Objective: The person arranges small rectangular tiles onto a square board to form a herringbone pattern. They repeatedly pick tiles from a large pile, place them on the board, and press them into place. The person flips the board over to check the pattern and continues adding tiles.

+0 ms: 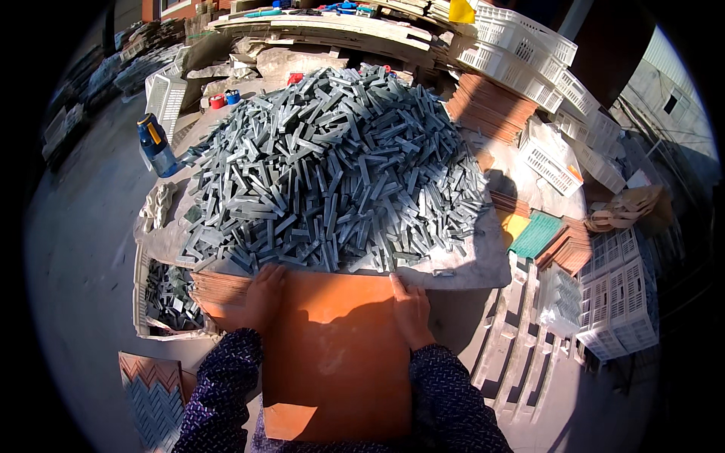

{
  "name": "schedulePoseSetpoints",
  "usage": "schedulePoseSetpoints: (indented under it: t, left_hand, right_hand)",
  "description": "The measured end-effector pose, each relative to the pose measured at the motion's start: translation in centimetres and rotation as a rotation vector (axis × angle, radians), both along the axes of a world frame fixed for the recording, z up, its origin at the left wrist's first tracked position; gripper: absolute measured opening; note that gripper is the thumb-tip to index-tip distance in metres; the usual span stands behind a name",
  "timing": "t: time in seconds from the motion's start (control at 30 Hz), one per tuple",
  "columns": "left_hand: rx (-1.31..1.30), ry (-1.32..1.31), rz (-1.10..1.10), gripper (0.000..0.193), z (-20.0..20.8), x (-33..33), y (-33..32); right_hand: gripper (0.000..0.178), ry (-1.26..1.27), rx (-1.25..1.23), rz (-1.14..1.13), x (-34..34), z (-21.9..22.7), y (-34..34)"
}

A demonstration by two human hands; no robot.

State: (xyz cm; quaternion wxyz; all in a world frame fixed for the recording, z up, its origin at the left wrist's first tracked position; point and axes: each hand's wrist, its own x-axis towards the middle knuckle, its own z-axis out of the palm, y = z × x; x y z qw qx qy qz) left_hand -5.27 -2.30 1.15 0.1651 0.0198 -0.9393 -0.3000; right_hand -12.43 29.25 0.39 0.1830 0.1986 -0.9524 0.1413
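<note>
A flat orange board [336, 355] lies in front of me, its far edge against the table and its near edge close to my body. My left hand [264, 298] grips its far left corner, fingers partly hidden. On the opposite edge, my right hand [411, 311] holds the far right corner, thumb along the top. Just beyond the board rises a big heap of small grey stone strips [340, 166]. Beside my left hand is a stack of similar orange boards [219, 291].
A white crate of grey pieces [141, 298] stands at left, near a herringbone-patterned panel [151, 400]. A dark blue bottle [156, 147] stands farther back. At right are a slatted pallet [495, 332], white plastic crates [619, 302] and a green sheet [536, 232].
</note>
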Motion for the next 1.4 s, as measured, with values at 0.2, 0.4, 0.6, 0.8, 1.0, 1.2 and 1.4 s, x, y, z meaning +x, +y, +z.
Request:
schedulePoseSetpoints:
  t: [0.2, 0.4, 0.6, 0.8, 1.0, 1.2, 1.4]
  left_hand:
    - [-0.045, -0.003, 0.001, 0.029, 1.3, 0.1, 0.7]
    - [-0.112, -0.009, 0.089, 0.034, -0.4, 1.7, 1.3]
    - [-0.143, 0.006, 0.068, 0.035, -0.6, 2.1, 1.3]
    - [-0.146, -0.025, 0.054, 0.038, -1.3, 3.0, 1.0]
    - [-0.178, 0.042, 0.166, 0.042, -2.6, 3.1, 1.4]
    - [0.616, -0.314, 0.323, 0.048, -3.3, 7.2, 1.3]
    - [1.343, -0.595, 0.13, 0.055, 1.1, 10.6, 2.4]
  right_hand:
    - [0.033, -0.006, -0.154, 0.167, -1.8, -0.5, 0.0]
    - [0.034, -0.005, -0.232, 0.157, -0.3, -2.0, 0.2]
    - [0.031, -0.022, -0.221, 0.172, -0.2, -0.3, 0.2]
    - [0.029, -0.17, -0.262, 0.128, 0.4, 0.5, -0.1]
    - [0.035, 0.073, -0.275, 0.113, 1.6, -0.7, -0.1]
    - [0.04, -0.743, -0.92, -0.232, 5.8, -2.3, 2.3]
    - [0.04, -1.466, -1.244, -0.132, 10.0, -4.1, 6.3]
